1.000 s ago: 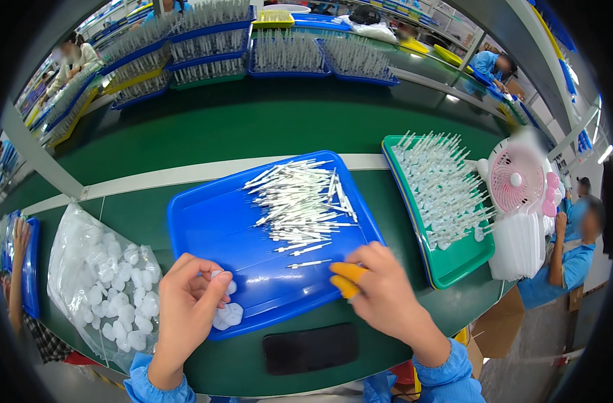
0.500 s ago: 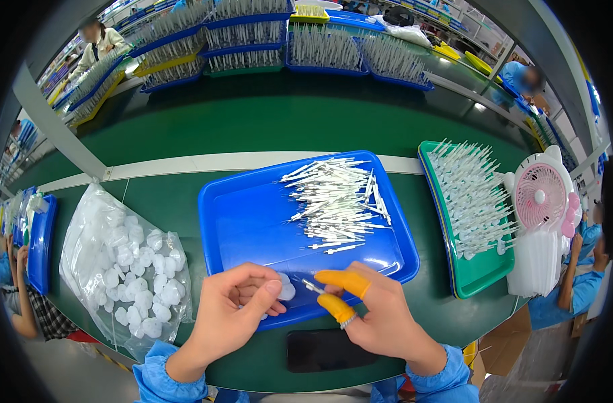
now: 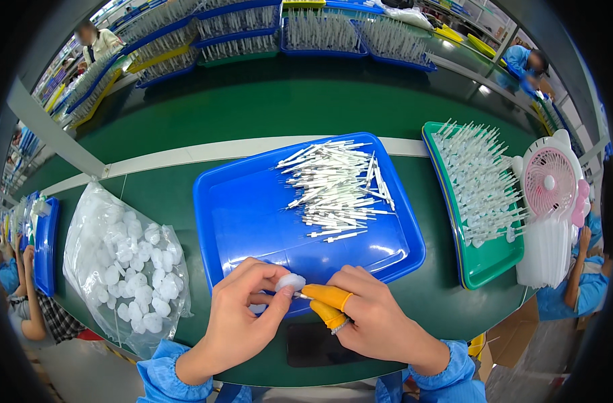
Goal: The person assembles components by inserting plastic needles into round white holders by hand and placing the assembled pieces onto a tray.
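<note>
My left hand (image 3: 242,319) pinches a translucent white round plastic piece (image 3: 291,281) between thumb and fingers, over the near edge of the blue tray (image 3: 242,215). Part of another white piece (image 3: 257,308) shows below its fingers. My right hand (image 3: 374,312) wears yellow finger cots on thumb and forefinger. These close on a thin white stick, mostly hidden, whose end (image 3: 298,294) meets the round piece; whether it is inside, I cannot tell. Many similar thin white sticks (image 3: 333,191) with dark metal ends lie heaped in the tray's right half.
At left lies a clear plastic bag (image 3: 91,269) of white round pieces. A dark phone-like slab (image 3: 320,346) is below my hands. On the right stand a green tray (image 3: 488,272) of upright sticks, a pink-and-white fan (image 3: 550,180) and clear plastic boxes (image 3: 543,258). Filled trays (image 3: 323,52) line the back.
My right hand has moved left, bringing the stick's end from apart to against the round piece. My left hand has tilted that piece up. The whole view has shifted slightly.
</note>
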A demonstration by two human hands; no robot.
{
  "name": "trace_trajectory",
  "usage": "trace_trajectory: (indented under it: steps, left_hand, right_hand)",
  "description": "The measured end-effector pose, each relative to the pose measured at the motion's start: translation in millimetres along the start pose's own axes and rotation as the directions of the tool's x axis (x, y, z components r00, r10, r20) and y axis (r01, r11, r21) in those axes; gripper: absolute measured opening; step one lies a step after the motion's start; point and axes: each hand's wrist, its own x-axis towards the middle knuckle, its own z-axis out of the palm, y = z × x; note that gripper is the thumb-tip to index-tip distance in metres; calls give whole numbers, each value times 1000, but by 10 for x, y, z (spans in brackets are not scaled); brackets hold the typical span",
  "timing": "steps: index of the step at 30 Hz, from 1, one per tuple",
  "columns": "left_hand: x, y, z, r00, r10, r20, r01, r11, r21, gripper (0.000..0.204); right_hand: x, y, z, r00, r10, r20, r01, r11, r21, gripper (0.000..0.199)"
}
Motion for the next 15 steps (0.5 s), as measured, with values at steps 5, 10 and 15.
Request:
trace_trajectory:
  steps: [5, 10, 15]
  left_hand:
    - [-2, 82, 0, 1000, 11, -7, -11, 994, 112, 15]
    - [-10, 95, 6, 1000, 17, -19, -12, 978, 209, 14]
    - [-7, 91, 15, 995, 49, -82, -26, 965, 259, 16]
  right_hand:
    - [5, 1, -2, 997, 83, -3, -83, 996, 14, 45]
    - [0, 33, 6, 995, 98, 17, -97, 995, -36, 48]
    - [17, -24, -17, 999, 51, -17, -51, 999, -11, 51]
